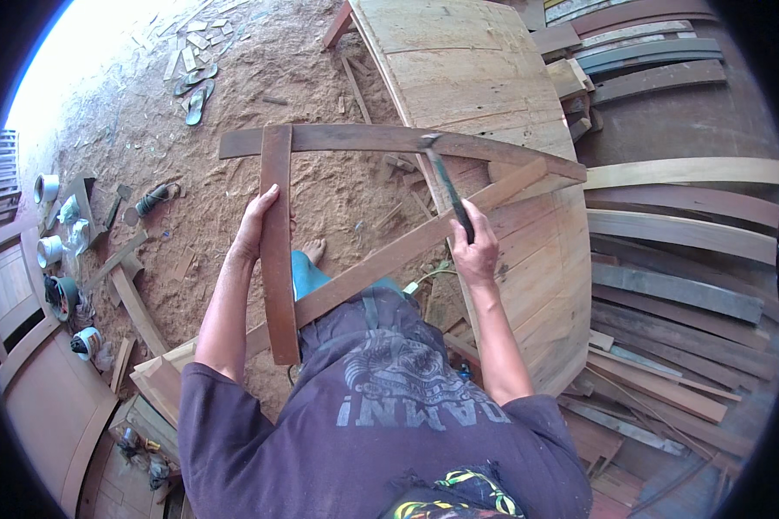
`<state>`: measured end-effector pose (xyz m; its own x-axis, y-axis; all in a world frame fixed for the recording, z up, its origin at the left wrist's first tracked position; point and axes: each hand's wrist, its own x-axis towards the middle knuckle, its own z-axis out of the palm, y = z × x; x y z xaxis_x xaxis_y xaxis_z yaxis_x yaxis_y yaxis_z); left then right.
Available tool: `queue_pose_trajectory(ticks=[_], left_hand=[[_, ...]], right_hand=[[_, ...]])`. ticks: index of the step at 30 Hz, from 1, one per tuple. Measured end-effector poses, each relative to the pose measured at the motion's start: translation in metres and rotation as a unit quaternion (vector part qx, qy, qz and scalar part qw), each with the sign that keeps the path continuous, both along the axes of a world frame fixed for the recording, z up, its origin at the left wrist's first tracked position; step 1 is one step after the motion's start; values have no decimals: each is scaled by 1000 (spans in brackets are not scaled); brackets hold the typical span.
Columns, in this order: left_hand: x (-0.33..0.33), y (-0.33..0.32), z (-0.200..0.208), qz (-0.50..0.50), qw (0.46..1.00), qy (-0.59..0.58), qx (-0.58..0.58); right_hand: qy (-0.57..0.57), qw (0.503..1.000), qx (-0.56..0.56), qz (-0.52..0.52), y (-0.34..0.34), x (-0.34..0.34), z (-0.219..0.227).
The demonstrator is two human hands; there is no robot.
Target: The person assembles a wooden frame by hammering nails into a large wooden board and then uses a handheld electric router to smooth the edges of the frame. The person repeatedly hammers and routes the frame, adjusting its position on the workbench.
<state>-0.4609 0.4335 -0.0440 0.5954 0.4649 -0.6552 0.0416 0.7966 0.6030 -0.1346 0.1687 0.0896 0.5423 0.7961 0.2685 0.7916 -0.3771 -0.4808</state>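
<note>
A wooden frame of three joined boards lies in front of me: a long dark board across the far side, a short reddish board at the left, and a diagonal board over my lap. My left hand is closed on the outer edge of the short board, thumb on top. My right hand grips the dark handle of a hammer above the diagonal board. The hammer's blurred head is over the long board; whether it touches cannot be told. The frame's right corner overlaps the wooden tabletop.
The large planked tabletop runs along my right. Several stacked boards lie beyond it. Sandy, sawdust-covered ground holds sandals, wood scraps, tape rolls and a coil of dark cord. A panelled wooden door lies at far left.
</note>
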Motion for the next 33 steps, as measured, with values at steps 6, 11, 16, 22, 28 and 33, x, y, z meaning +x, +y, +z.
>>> queue_pose_trajectory(ticks=[6, 11, 16, 22, 28, 33], left_hand=[[3, -6, 7, 8, 1000, 2, -8], [3, -10, 12, 9, 1000, 18, 3], [2, -9, 15, 8, 1000, 25, 13], [2, -6, 12, 7, 1000, 11, 19], [0, -9, 11, 27, 999, 15, -8], [4, -6, 25, 11, 999, 32, 13]], right_hand=[[-24, 998, -43, 43, 31, -7, -12], [-20, 998, -56, 32, 33, 2, -12], [-32, 997, -41, 49, 33, -3, -9], [-47, 998, -35, 38, 36, 3, -13], [-4, 999, -27, 19, 29, -12, -28], [191, 967, 51, -159, 2, -12, -34]])
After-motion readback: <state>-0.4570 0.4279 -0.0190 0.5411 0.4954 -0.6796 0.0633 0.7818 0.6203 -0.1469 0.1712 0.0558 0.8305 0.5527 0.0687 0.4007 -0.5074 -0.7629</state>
